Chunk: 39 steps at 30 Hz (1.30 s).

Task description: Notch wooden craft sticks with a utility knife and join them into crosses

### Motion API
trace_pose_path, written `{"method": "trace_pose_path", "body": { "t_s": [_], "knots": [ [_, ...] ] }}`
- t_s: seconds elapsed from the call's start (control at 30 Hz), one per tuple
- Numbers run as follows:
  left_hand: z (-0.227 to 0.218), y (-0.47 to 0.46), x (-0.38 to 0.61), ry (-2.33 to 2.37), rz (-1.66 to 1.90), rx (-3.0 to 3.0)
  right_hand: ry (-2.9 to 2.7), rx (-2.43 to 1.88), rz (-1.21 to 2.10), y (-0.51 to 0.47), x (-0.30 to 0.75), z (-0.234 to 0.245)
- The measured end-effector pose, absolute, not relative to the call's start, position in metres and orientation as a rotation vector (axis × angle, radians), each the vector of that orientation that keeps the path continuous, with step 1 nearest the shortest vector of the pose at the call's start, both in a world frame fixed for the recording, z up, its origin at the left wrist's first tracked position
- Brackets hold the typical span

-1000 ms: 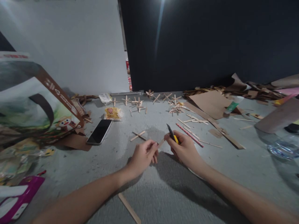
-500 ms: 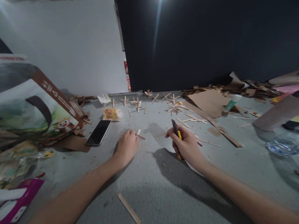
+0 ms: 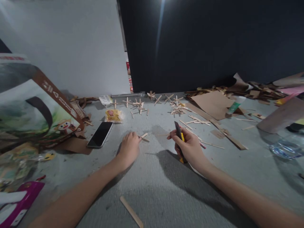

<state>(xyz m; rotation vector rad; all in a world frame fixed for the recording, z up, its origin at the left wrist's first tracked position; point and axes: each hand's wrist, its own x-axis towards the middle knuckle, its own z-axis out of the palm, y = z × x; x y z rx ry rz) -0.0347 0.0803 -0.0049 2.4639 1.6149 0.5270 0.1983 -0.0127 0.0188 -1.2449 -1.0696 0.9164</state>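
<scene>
My left hand (image 3: 129, 147) rests on the tabletop, fingers closed on one end of some small crossed wooden sticks (image 3: 144, 138) that poke out to its right. In my right hand (image 3: 190, 144) is a black and yellow utility knife (image 3: 180, 134), held with its blade end pointing up and away. A thin pale sliver of wood (image 3: 163, 135) sticks out left from the right fingertips. Behind that hand a red-ended thin stick or pencil (image 3: 202, 145) shows; whether the hand touches it I cannot tell. One whole craft stick (image 3: 130, 210) lies near the front edge of the view.
Several star-shaped stick pieces (image 3: 158, 100) and loose sticks (image 3: 198, 120) lie farther back. Cardboard (image 3: 211, 104) and a glue stick (image 3: 237, 104) are at right. To the left lie a phone (image 3: 100, 135), a yellow packet (image 3: 114, 116) and a large printed bag (image 3: 35, 104).
The crossed sticks at my left fingertips have turned and spread slightly to the right. My right hand with the utility knife has hardly moved.
</scene>
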Motion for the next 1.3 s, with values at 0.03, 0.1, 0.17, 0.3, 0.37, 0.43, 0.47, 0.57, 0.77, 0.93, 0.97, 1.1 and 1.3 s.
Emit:
{"method": "trace_pose_path", "body": {
  "t_s": [0.03, 0.1, 0.17, 0.3, 0.37, 0.43, 0.47, 0.57, 0.77, 0.93, 0.97, 1.1, 1.3],
  "knots": [
    [-0.006, 0.081, -0.035, 1.599, 0.558, 2.441, -1.069, -1.251, 0.919, -0.013, 0.199, 0.019],
    [-0.008, 0.083, -0.036, 1.566, 0.609, 2.397, -1.072, -1.258, 0.918, -0.013, 0.199, 0.019],
    [-0.009, 0.085, -0.036, 1.535, 0.654, 2.359, -1.074, -1.254, 0.911, -0.013, 0.199, 0.019],
    [-0.007, 0.086, -0.032, 1.417, 0.870, 2.166, -1.076, -1.253, 0.911, -0.012, 0.199, 0.020],
    [-0.004, 0.084, -0.028, 1.292, 1.011, 1.996, -1.070, -1.258, 0.902, -0.011, 0.200, 0.020],
    [0.001, 0.081, -0.023, 1.159, 1.073, 1.864, -1.054, -1.257, 0.890, -0.011, 0.200, 0.019],
    [0.003, 0.079, -0.021, 1.108, 1.053, 1.840, -1.048, -1.251, 0.887, -0.011, 0.200, 0.019],
    [0.011, 0.072, -0.015, 1.004, 1.035, 1.769, -1.024, -1.192, 0.873, -0.012, 0.200, 0.019],
    [0.014, 0.061, -0.006, 0.843, 1.053, 1.510, -0.962, -1.045, 0.898, -0.017, 0.198, 0.023],
    [0.010, 0.053, -0.001, 0.742, 1.026, 1.238, -0.974, -1.018, 1.019, -0.020, 0.196, 0.024],
    [0.009, 0.052, -0.001, 0.721, 1.023, 1.186, -0.969, -1.015, 1.056, -0.020, 0.195, 0.023],
    [0.009, 0.051, -0.001, 0.653, 1.013, 1.038, -0.865, -1.004, 1.201, -0.018, 0.194, 0.020],
    [0.007, 0.051, -0.001, 0.631, 1.064, 1.041, -0.790, -0.957, 1.364, -0.016, 0.195, 0.013]
  ]
}}
